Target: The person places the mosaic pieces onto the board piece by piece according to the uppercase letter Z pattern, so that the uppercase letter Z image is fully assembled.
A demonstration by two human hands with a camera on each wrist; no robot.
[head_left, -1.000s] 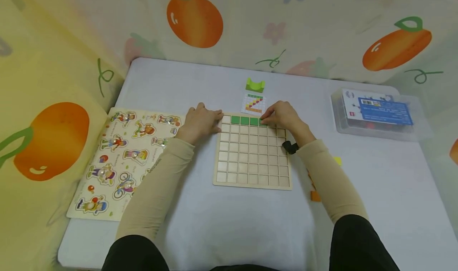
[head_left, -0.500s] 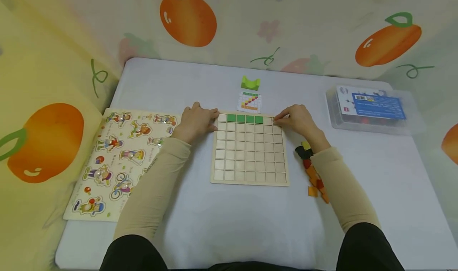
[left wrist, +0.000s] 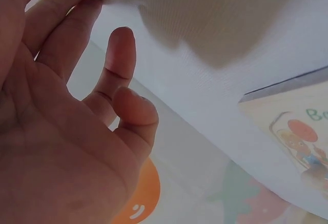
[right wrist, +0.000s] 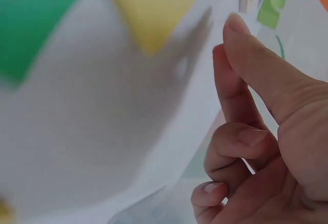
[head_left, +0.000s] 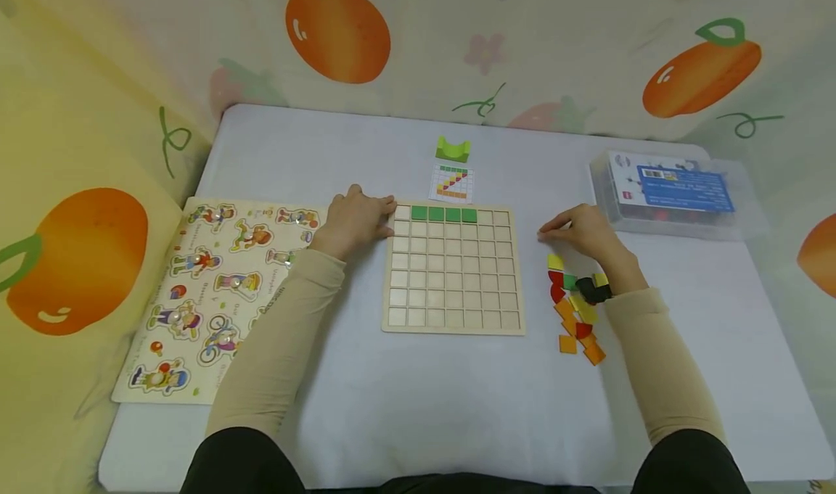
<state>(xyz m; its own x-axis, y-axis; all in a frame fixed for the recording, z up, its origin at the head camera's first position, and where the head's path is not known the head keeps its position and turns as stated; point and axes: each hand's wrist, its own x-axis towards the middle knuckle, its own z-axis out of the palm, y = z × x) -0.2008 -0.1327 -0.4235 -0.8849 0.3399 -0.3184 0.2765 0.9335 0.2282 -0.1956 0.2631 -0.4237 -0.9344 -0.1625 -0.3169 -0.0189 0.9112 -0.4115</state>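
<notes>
A wooden grid board [head_left: 451, 283] lies at the table's middle, with several green square tiles [head_left: 444, 215] in a row along its far edge. At the board's far left corner, my left hand [head_left: 353, 222] touches the edge; in the left wrist view two fingertips [left wrist: 92, 6] meet the wood while the other fingers bend loosely. My right hand [head_left: 581, 229] is over the table right of the board, thumb and index tips close together, nothing between them. Just below it lies a loose heap of red, yellow, green and orange tiles [head_left: 567, 344]. A yellow tile [right wrist: 156, 8] shows near in the right wrist view.
Behind the board are a pattern card [head_left: 452, 183] and a bright green stand [head_left: 453, 150]. A picture puzzle board [head_left: 196, 291] lies left, partly under the left forearm. A clear plastic box [head_left: 673, 193] stands back right. A black wrist strap piece [head_left: 591, 291] overlaps the heap.
My right hand has left the green row, passed the board's far right corner and moved right toward the tile heap. One more green tile shows in the row. The left hand stays at the corner.
</notes>
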